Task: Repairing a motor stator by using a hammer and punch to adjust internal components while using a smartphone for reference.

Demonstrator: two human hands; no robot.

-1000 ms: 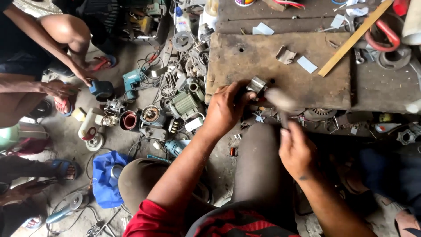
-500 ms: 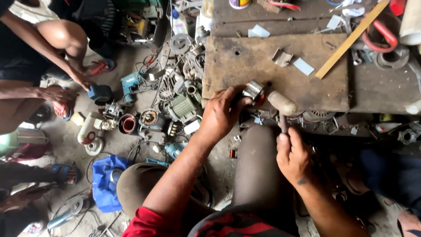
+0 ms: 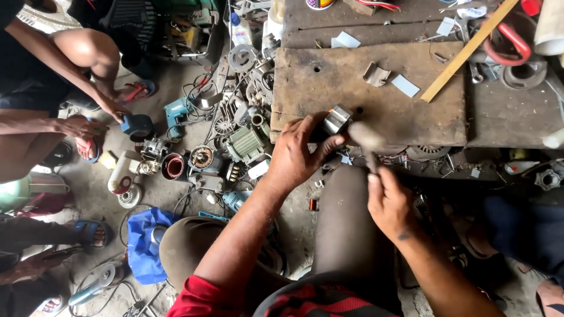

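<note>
Small metal motor part [image 3: 336, 120] pinned at the near edge of the wooden block [image 3: 376, 94], pinched in the left hand [image 3: 296, 154]. Hammer [image 3: 367, 141] lower than half a second ago, head now just right of the part, handle wrapped in the right hand [image 3: 389, 202]. Looks like striking under way. Left of the block, scattered motor housings [image 3: 244, 144] on the floor; on its far right corner, a yellow wooden strip [image 3: 467, 53].

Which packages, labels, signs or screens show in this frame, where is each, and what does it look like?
Plastic bottle: top centre among the scrap, pale body, blue cap.
Round container: top edge of the bench, yellow and purple printed side, cut off by the frame.
Pale paper slips: flat rectangles lying on the wooden board.
No signs or screens in view.
</note>
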